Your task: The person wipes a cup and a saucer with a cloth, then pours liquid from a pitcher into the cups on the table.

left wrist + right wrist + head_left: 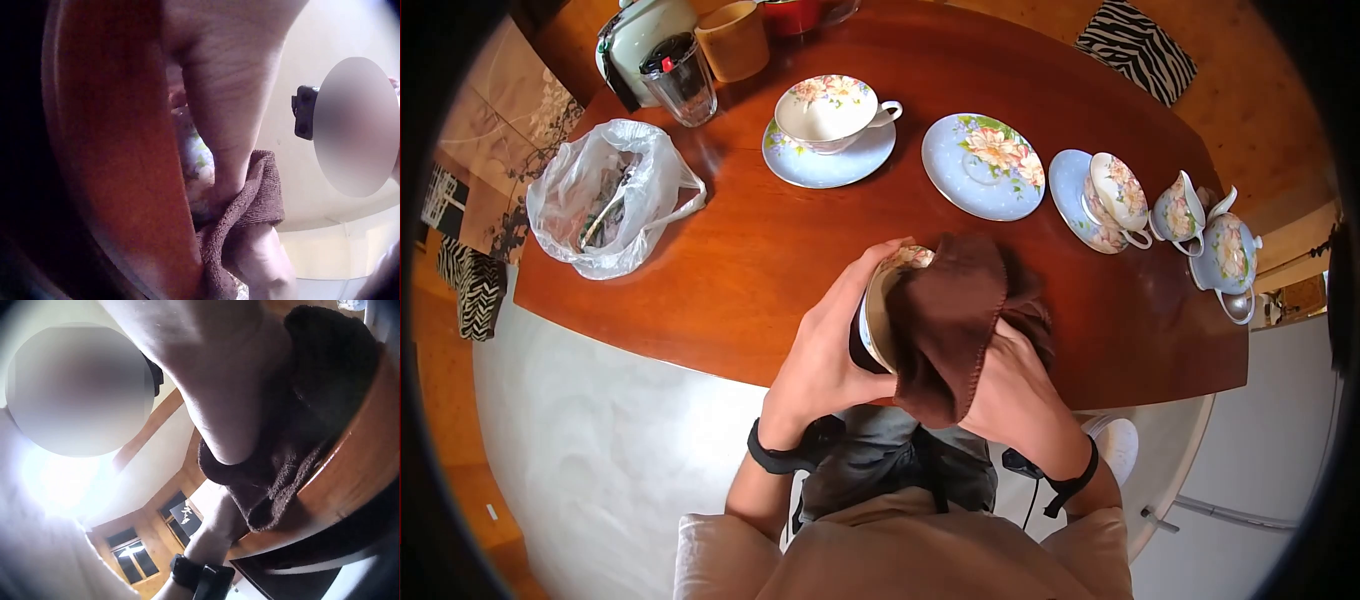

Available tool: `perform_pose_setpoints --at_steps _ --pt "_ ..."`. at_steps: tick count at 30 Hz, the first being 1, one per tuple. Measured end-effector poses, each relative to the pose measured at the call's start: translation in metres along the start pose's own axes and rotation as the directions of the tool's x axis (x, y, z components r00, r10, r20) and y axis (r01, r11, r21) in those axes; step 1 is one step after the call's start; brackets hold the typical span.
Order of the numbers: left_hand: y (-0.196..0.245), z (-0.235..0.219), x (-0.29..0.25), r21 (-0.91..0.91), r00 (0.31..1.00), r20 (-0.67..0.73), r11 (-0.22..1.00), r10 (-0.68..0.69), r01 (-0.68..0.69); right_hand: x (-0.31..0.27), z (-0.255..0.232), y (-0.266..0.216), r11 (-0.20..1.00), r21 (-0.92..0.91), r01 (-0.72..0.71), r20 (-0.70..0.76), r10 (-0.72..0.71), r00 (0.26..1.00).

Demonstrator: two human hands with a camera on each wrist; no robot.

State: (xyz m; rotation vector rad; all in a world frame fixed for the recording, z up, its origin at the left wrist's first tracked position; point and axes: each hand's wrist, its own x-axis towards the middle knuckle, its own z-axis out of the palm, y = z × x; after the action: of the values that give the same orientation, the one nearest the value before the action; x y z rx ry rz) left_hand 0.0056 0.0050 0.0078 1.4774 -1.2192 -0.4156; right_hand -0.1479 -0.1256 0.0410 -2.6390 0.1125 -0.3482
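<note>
Close to the table's front edge, my left hand [822, 335] grips a floral teacup [880, 305] from its left side, thumb below and fingers over the far rim. In my right hand [1022, 388] is a dark brown cloth [945, 325], bunched against the cup's open mouth and covering much of it. The right fingers are mostly hidden in the folds. From the left wrist, the cup's flowered outside [199, 156] shows beside the left thumb, with the cloth [265, 194] below. The right wrist view has the cloth [275, 475] wrapped about the right hand [219, 381].
Beyond the hands, a teacup [825, 112] stands on its saucer beside a bare saucer [983, 165]. Rightward are another cup [1118, 190] on a saucer, a creamer [1178, 212] and a teapot [1228, 255]. A plastic bag [612, 200] and a glass [685, 95] stand left.
</note>
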Motion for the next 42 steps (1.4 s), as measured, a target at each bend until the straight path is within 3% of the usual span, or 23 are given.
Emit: perform_pose_setpoints --at_steps 3,6,9,12,15,18,24,27,30,33,36,39,42 --pt "0.002 0.001 0.000 0.003 1.000 -0.011 1.000 0.001 -0.001 -0.006 -0.004 -0.005 0.999 0.032 -0.032 -0.028 0.033 0.999" --pt "0.004 -0.001 0.000 -0.013 1.000 0.002 1.000 0.028 -0.028 -0.012 -0.017 -0.009 0.980 0.199 0.015 -0.003 -0.014 1.000" --pt "0.003 -0.001 -0.002 -0.001 0.997 0.070 1.000 0.010 -0.010 -0.013 -0.023 -0.016 0.905 0.396 -0.152 0.198 0.077 0.977" --pt "0.002 -0.003 -0.002 -0.014 0.999 0.044 1.000 -0.013 0.014 -0.004 -0.014 -0.015 0.854 0.508 -0.109 0.178 0.019 0.984" --pt "0.001 -0.005 -0.003 -0.042 0.998 0.045 0.998 -0.035 0.037 0.008 0.003 -0.017 0.911 0.412 -0.027 0.125 -0.028 0.992" --pt "-0.001 -0.004 -0.002 0.009 1.000 0.026 1.000 0.011 -0.011 0.007 0.013 -0.012 0.989 0.146 0.005 0.107 -0.021 0.994" --pt "0.001 -0.001 -0.002 0.052 1.000 0.000 0.999 -0.008 0.008 0.004 0.010 -0.001 0.992 -0.118 0.045 -0.020 -0.048 0.999" --pt "0.004 -0.003 -0.001 0.026 0.999 0.012 0.999 -0.033 0.033 -0.001 -0.001 -0.005 0.993 -0.110 -0.030 0.026 0.033 0.999" --pt "0.007 -0.001 0.000 0.000 1.000 0.008 1.000 -0.023 0.023 -0.009 -0.009 -0.009 0.994 -0.111 0.000 0.082 0.009 0.997" --pt "0.006 -0.001 -0.001 0.049 0.998 0.021 0.997 0.067 -0.068 -0.018 -0.016 -0.014 1.000 -0.013 0.010 0.112 -0.009 0.994" --pt "0.006 -0.002 0.000 0.052 0.997 0.055 0.997 0.057 -0.060 -0.007 -0.031 -0.019 0.976 0.218 0.000 0.192 -0.043 0.980" --pt "0.004 -0.002 0.000 0.008 0.998 0.049 0.999 0.040 -0.041 -0.006 -0.019 -0.010 0.921 0.368 -0.129 0.297 0.016 0.955" --pt "0.002 -0.003 -0.003 -0.002 1.000 0.019 1.000 -0.001 0.001 0.001 0.002 -0.012 0.908 0.418 -0.022 0.186 -0.061 0.981"
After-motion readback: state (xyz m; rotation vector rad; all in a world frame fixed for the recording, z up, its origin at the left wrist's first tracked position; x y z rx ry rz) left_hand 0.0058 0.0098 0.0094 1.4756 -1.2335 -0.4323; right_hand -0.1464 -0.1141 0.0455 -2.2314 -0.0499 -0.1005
